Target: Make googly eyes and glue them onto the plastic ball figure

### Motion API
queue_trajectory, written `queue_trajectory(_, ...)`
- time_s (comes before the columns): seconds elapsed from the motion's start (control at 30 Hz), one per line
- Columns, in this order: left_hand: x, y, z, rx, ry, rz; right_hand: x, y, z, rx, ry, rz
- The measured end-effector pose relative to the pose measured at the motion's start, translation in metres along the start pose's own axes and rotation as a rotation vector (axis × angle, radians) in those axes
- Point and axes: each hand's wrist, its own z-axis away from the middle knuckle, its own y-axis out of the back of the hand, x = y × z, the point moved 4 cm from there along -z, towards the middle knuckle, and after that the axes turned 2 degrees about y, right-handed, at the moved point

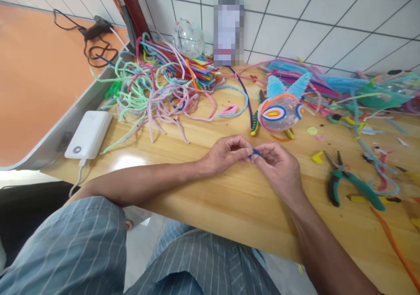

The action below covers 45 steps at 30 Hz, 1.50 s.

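My left hand point(232, 152) and my right hand point(278, 163) meet above the wooden table, fingertips pinched together. Between them is a small piece of dark blue pipe cleaner point(254, 153), mostly hidden by the fingers. Both hands are closed on it. Just beyond them stands a clear ball decorated as a head point(284, 119), with fuzzy light blue ears point(276, 86) and an eye of white, orange, yellow and blue rings point(273, 113). A dark purple pipe cleaner point(245, 90) lies to the left of the ball.
Piled pipe cleaners point(154, 89) spread at the back left, with more bundles point(331, 83) at the back right. Green-handled pliers point(348, 179) lie at the right by a yellow cutter point(374, 198). A white power bank point(88, 134) sits left; a phone point(227, 32) leans on the tiles.
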Motion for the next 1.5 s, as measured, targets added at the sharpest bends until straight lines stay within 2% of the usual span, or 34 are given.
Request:
queue_trajectory(0.2,0.003,-0.001,0.005,-0.03,0.004,-0.005,0.002,0.0,0.0,-0.034,-0.029,-0.014)
queue_trajectory(0.47,0.004,0.0,0.004,-0.022,-0.017,-0.061,0.0,0.001,0.001,-0.007,-0.056,0.046)
queue_trajectory(0.53,0.004,0.001,0.004,-0.039,-0.04,-0.141,0.006,0.005,0.004,-0.01,-0.052,0.095)
queue_trajectory(0.7,0.01,-0.001,0.005,-0.082,-0.203,-0.439,0.02,0.011,0.014,-0.017,-0.056,0.125)
queue_trajectory(0.87,0.011,-0.004,0.007,-0.127,-0.247,-0.531,0.018,0.009,0.018,-0.032,0.006,0.111)
queue_trajectory(1.13,0.009,-0.007,0.007,-0.173,-0.245,-0.602,0.028,0.013,0.019,-0.129,0.024,0.159)
queue_trajectory(1.27,0.007,-0.007,0.006,-0.193,-0.234,-0.612,0.026,0.015,0.018,-0.157,0.057,0.209)
queue_trajectory(1.4,0.005,-0.006,0.006,-0.188,-0.224,-0.575,0.024,0.014,0.019,-0.123,0.055,0.178)
queue_trajectory(1.5,0.005,-0.004,0.005,-0.122,-0.171,-0.469,0.024,0.012,0.02,-0.022,0.003,0.08)
